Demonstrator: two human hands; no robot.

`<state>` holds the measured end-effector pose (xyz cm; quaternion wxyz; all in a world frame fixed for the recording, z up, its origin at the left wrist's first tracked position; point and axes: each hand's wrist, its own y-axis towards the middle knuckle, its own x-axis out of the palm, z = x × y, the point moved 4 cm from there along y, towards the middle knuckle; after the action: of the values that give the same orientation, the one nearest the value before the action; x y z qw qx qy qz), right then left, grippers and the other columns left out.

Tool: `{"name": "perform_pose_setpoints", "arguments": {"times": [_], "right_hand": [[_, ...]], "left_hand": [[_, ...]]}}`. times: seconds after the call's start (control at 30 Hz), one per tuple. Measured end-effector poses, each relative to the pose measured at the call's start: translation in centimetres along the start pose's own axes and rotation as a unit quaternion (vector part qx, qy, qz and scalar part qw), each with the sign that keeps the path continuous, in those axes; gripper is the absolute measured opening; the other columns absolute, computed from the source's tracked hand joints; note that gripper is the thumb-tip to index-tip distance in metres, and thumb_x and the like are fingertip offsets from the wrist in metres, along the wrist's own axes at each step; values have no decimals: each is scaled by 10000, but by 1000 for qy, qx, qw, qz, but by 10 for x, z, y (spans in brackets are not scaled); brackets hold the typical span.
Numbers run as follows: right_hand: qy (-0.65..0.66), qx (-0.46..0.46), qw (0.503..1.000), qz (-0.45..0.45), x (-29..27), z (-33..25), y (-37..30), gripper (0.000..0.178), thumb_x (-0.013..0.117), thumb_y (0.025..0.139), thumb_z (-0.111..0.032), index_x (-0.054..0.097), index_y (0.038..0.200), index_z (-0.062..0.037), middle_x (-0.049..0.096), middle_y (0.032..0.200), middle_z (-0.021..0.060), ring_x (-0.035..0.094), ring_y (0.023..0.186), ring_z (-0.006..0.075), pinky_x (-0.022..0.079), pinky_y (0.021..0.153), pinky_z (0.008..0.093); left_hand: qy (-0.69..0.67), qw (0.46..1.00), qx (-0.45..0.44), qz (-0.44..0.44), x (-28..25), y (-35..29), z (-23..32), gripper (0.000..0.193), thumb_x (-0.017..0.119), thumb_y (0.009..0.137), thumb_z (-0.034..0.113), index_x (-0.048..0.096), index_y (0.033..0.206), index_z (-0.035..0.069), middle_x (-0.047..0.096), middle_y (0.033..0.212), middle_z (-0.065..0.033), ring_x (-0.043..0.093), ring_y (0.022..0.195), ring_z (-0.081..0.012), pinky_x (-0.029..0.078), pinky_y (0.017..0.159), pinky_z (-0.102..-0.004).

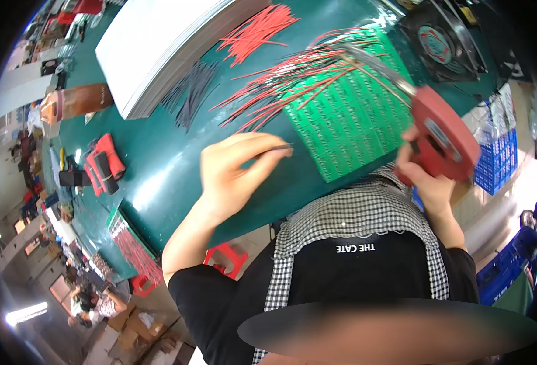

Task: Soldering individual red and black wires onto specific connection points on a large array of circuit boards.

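Observation:
My right hand [423,176] is wrapped round the handle of a red soldering gun [443,135]. Its long metal tip reaches up and left over a green circuit board panel [350,131]. Red and black wires [280,82] lie across the panel's far and left part, fanning out to the left. Left of the panel, above the table, my left hand [235,167] has thumb and forefinger closed on a thin dark wire [285,146], of which only a short piece shows.
Loose red wires [257,31] and black wires [189,94] lie beside a white stack [153,48] on the green table [159,182]. A fan [436,45] stands at the far right. A bottle [77,103], red-handled tools [105,163] and a wired board [131,243] are leftward.

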<state>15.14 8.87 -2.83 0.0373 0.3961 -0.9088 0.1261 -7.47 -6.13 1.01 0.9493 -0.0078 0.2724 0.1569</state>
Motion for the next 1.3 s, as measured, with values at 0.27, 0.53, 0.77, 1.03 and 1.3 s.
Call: {"name": "perform_pose_setpoints", "arguments": {"times": [0.27,0.53,0.77,1.03,1.3], "right_hand": [[13,-50,998,-43,33,6,25,478,621,714,66,422,1144,10,499,1048,72,561,850,138,490,725,257],[65,-26,997,-31,25,10,26,373,588,781,19,429,1118,27,554,799,84,576,724,129,484,639,248],[-59,-88,994,4,10,6,26,477,606,759,34,394,1186,29,551,933,87,559,771,114,461,672,231],[-436,-395,792,-161,2,-30,26,519,679,641,-127,525,1121,-6,606,926,132,623,747,268,504,586,298],[-37,-38,995,-90,15,-1,21,357,618,766,-30,447,1080,-4,500,701,0,525,640,80,419,548,222]], "left_hand": [[-352,901,-205,-152,89,30,-22,144,592,795,44,625,894,-55,639,756,-71,597,702,-87,479,633,-202],[-404,876,-214,-154,111,36,-14,148,598,798,59,632,891,-51,639,742,-76,591,675,-91,479,635,-205],[-452,839,-254,-167,108,38,-13,161,592,809,89,618,880,-54,633,736,-94,607,652,-131,482,608,-221],[-513,773,-282,-243,96,35,7,139,584,805,65,607,859,-62,629,740,-123,602,625,-147,501,593,-247],[-492,815,-242,-188,108,32,0,197,550,818,20,518,1002,-41,621,748,-127,607,638,-152,495,583,-237]]}}
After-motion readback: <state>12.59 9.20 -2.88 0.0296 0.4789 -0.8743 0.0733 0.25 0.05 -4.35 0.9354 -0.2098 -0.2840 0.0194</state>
